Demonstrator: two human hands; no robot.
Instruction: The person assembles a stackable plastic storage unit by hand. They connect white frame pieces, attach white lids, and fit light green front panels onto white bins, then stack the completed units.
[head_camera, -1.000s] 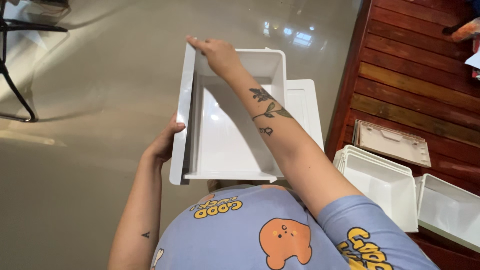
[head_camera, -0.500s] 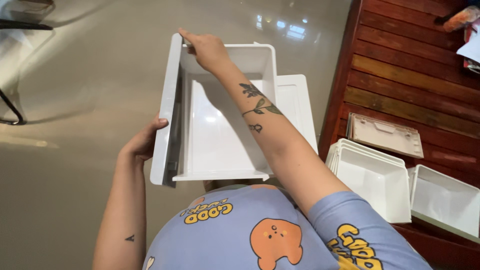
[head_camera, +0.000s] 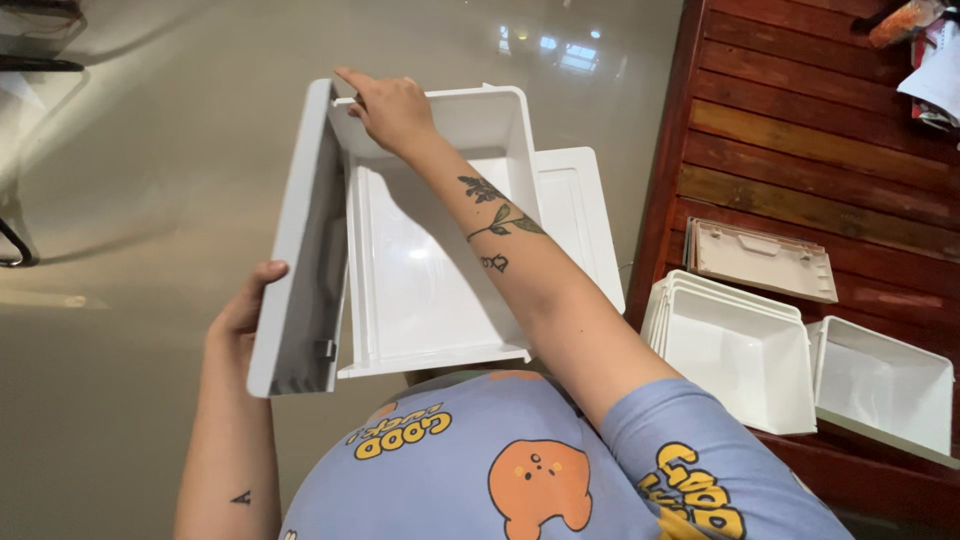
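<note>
I hold a white plastic drawer bin (head_camera: 430, 270) in front of my chest, its open side facing me. My left hand (head_camera: 243, 318) grips its grey front panel (head_camera: 297, 250) from the left side. My right hand (head_camera: 392, 108) reaches across and holds the far top corner where the panel meets the bin. A flat white panel (head_camera: 575, 215) shows behind the bin on its right.
A dark red slatted wooden bench (head_camera: 800, 150) stands on the right. On it lie a beige lid (head_camera: 760, 260), a stack of white bins (head_camera: 735, 350) and another white bin (head_camera: 885, 385). Shiny beige floor (head_camera: 140, 200) spreads left.
The bin and both hands have shifted slightly left and down in view as my head moved; my right hand stays at the top corner, my left on the front panel.
</note>
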